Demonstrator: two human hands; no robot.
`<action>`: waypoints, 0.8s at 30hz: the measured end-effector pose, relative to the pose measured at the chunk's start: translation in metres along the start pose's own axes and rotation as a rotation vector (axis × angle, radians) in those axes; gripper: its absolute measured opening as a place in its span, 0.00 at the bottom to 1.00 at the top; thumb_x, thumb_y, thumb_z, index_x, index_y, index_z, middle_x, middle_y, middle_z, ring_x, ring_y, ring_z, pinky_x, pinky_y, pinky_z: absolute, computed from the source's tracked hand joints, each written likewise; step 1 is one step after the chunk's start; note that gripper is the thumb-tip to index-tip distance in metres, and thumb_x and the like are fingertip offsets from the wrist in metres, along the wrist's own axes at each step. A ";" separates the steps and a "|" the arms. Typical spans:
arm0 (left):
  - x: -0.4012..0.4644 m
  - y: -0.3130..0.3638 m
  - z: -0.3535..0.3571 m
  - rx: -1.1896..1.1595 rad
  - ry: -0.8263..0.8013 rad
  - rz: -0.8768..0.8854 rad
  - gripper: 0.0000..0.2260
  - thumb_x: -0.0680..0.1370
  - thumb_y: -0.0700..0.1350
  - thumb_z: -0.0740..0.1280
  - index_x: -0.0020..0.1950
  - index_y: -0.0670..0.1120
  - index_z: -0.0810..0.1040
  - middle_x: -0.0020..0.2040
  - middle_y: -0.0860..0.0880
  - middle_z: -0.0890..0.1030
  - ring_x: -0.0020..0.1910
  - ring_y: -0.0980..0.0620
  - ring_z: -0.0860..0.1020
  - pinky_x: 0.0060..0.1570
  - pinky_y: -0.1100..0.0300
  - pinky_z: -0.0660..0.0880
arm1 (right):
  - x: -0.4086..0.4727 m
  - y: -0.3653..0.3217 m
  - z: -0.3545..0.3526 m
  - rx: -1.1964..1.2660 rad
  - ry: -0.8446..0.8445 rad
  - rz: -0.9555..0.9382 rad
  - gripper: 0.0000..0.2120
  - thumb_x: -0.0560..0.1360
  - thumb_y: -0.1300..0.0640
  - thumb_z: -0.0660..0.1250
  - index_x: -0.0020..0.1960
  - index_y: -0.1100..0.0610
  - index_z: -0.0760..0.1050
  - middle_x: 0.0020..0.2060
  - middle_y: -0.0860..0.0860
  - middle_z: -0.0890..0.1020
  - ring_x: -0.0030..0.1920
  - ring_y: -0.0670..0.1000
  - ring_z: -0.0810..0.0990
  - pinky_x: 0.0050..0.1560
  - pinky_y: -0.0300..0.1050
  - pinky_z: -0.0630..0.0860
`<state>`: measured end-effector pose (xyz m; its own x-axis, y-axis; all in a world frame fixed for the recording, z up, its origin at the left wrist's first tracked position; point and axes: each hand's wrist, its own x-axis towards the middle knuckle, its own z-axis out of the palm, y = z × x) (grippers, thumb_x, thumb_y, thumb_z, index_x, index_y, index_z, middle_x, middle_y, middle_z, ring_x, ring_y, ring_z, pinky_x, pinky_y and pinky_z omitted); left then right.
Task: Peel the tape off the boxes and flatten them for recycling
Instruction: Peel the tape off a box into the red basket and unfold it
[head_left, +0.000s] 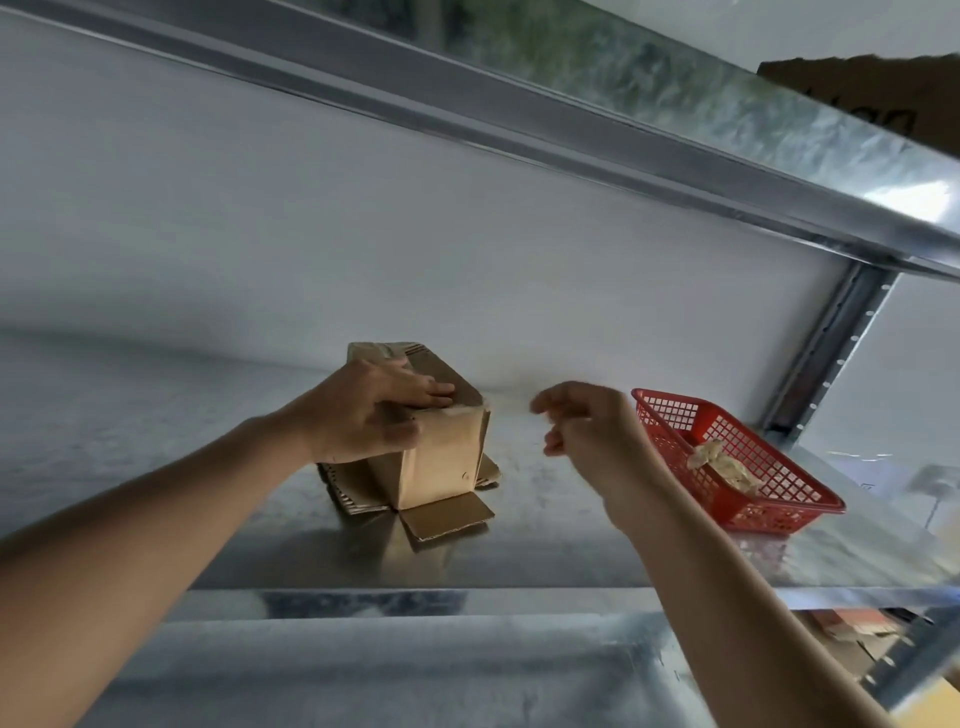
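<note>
Item: cardboard box (441, 457), small, brown, set upright on a metal shelf (260, 467) about midway along its length, nearer the front edge than the back wall. Bottom flaps are splayed flat on the shelf around its base, one flap (449, 517) pointing toward the front edge. A frayed strip of tape residue (465, 411) is seen along the top front edge.

Left hand (363, 415): laid over the top left of the box, fingers (431, 392) curled across the upper face and thumb pressed on the near side; the box is gripped.

Right hand (587, 423): held in the air to the right of the box, apart from it, fingers loosely curled; motion blur is present, and whether anything is pinched cannot be told.

Red plastic basket (779, 506): placed toward the right end of the shelf, beside the upright post. Crumpled tape scraps (719, 465) are contained inside.
</note>
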<state>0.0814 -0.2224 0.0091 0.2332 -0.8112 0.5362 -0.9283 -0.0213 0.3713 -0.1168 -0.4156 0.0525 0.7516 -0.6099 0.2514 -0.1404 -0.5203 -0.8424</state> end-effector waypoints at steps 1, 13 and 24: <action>0.001 -0.002 -0.001 -0.016 -0.007 -0.013 0.23 0.76 0.60 0.64 0.68 0.53 0.81 0.70 0.64 0.76 0.72 0.71 0.67 0.78 0.66 0.51 | 0.004 0.004 -0.005 0.053 0.059 -0.005 0.21 0.81 0.70 0.59 0.44 0.50 0.84 0.43 0.53 0.85 0.34 0.44 0.81 0.46 0.50 0.84; 0.026 0.009 -0.002 0.029 -0.035 -0.015 0.13 0.72 0.62 0.76 0.50 0.56 0.87 0.54 0.64 0.80 0.57 0.62 0.78 0.57 0.62 0.74 | 0.030 0.027 0.007 0.393 0.536 0.048 0.05 0.72 0.56 0.81 0.40 0.48 0.86 0.34 0.48 0.86 0.35 0.47 0.86 0.44 0.49 0.86; 0.041 0.020 0.002 0.021 -0.175 -0.060 0.19 0.74 0.46 0.76 0.63 0.62 0.83 0.54 0.65 0.73 0.56 0.63 0.74 0.49 0.70 0.70 | 0.025 0.019 0.025 -0.195 0.063 -0.388 0.10 0.75 0.61 0.74 0.49 0.46 0.88 0.35 0.40 0.86 0.38 0.40 0.85 0.44 0.46 0.83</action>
<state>0.0716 -0.2573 0.0367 0.2360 -0.8974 0.3728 -0.9206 -0.0835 0.3816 -0.0846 -0.4260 0.0310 0.7326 -0.3788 0.5655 0.0210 -0.8179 -0.5750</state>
